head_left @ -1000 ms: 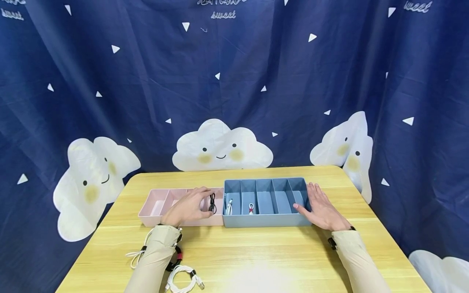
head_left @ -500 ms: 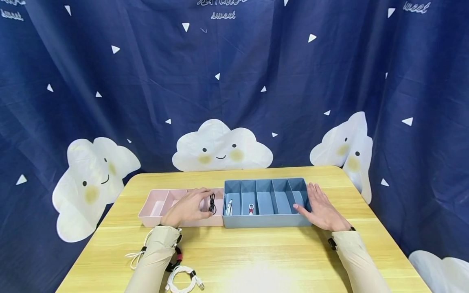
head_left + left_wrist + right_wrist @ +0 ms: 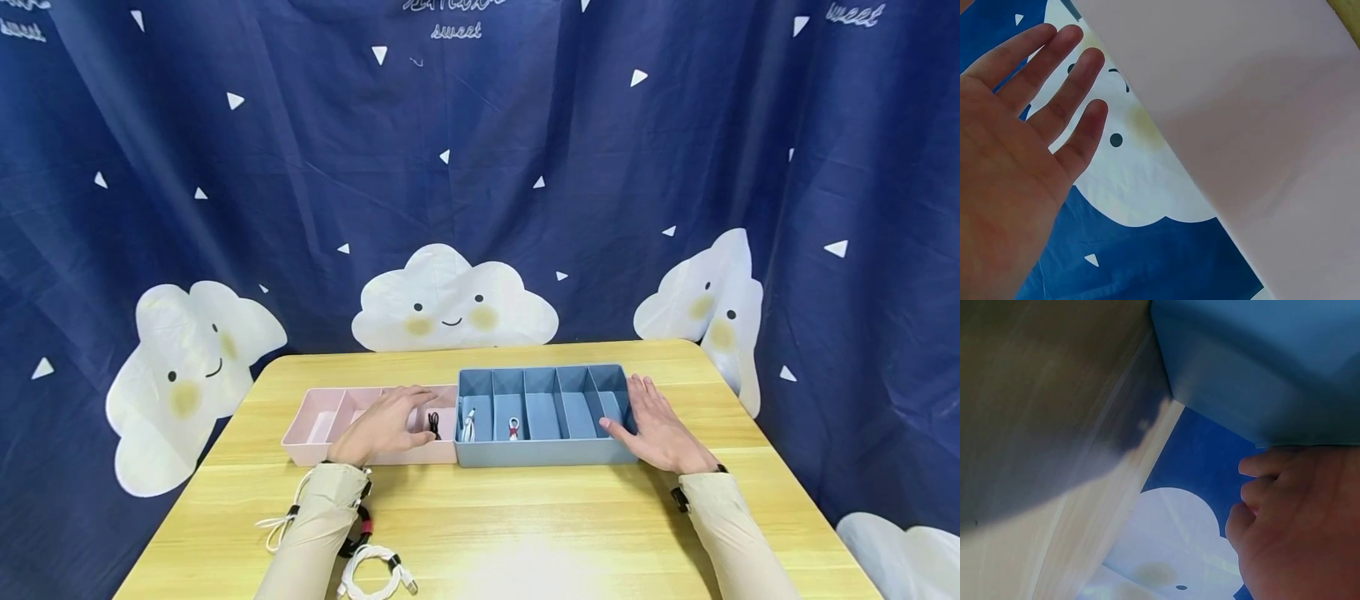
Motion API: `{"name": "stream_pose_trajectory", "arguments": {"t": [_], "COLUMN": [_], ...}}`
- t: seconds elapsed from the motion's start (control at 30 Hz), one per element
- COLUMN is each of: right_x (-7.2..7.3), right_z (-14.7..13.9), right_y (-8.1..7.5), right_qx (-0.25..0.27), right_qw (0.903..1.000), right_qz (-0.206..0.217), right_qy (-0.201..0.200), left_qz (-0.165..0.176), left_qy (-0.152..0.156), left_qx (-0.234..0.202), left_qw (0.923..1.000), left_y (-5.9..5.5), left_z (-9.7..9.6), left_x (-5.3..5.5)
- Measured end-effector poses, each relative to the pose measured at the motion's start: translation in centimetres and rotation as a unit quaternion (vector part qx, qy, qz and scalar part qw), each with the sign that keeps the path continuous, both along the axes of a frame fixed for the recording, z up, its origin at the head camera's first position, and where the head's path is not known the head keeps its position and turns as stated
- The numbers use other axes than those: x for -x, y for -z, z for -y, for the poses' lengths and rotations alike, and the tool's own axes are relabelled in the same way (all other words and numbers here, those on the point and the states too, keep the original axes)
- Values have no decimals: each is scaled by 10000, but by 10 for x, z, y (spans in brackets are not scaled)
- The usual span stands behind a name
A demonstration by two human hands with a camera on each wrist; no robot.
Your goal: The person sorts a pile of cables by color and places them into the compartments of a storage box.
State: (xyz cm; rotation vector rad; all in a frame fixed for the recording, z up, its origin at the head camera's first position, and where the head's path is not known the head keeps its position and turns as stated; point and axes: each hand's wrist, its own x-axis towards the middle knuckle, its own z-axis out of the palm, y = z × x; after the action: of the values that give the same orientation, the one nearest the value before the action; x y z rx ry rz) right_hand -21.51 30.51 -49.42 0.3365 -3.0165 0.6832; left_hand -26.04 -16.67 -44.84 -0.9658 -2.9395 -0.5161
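My left hand (image 3: 382, 425) hovers over the pink divided box (image 3: 315, 450), with fingers apart and nothing between them in the left wrist view. Just right of its fingertips, a small bundled black cable (image 3: 433, 426) lies in the box's rightmost compartment. Against the right end of the blue divided box (image 3: 547, 454) rests my right hand (image 3: 663, 429), its fingers extended along the outer wall and its thumb at the front right corner. A bundled white cable (image 3: 468, 427) is in the blue box's leftmost compartment. Another white cable with a red tie (image 3: 513, 428) occupies the compartment beside it.
Both boxes stand side by side on a wooden table (image 3: 480, 517). Around the left forearm lie a white cable with a black tie (image 3: 277, 525), a black cable with a red tie (image 3: 363, 533) and a coiled white cable (image 3: 375, 550). A dark blue curtain (image 3: 480, 200) hangs behind.
The black cable has left my left fingertips and dropped lower into the pink compartment. Both hands have stayed nearly in place.
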Motion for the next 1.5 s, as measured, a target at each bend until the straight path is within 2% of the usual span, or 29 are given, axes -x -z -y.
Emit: {"name": "stream_pose_trajectory", "arguments": {"t": [0.33, 0.53, 0.83, 1.17, 1.5], "right_x": [0, 0, -2, -1, 0], "right_z": [1, 0, -1, -1, -1], "right_y": [1, 0, 0, -1, -2], "right_qx": [32, 52, 73, 73, 66], "right_qw": [10000, 10000, 9999, 9999, 9999], "right_qz": [10, 59, 110, 117, 100], "right_qy": [-20, 8, 23, 11, -21], "left_qz": [-12, -139, -136, -461, -673], "left_qy": [-1, -56, -248, 21, 27], "left_qx": [-7, -7, 105, -271, -522], "left_qw": [10000, 9999, 9995, 9986, 9964], "left_y": [0, -1, -2, 0, 0], "left_z": [0, 2, 11, 23, 37], "left_x": [0, 0, -5, -9, -16]}}
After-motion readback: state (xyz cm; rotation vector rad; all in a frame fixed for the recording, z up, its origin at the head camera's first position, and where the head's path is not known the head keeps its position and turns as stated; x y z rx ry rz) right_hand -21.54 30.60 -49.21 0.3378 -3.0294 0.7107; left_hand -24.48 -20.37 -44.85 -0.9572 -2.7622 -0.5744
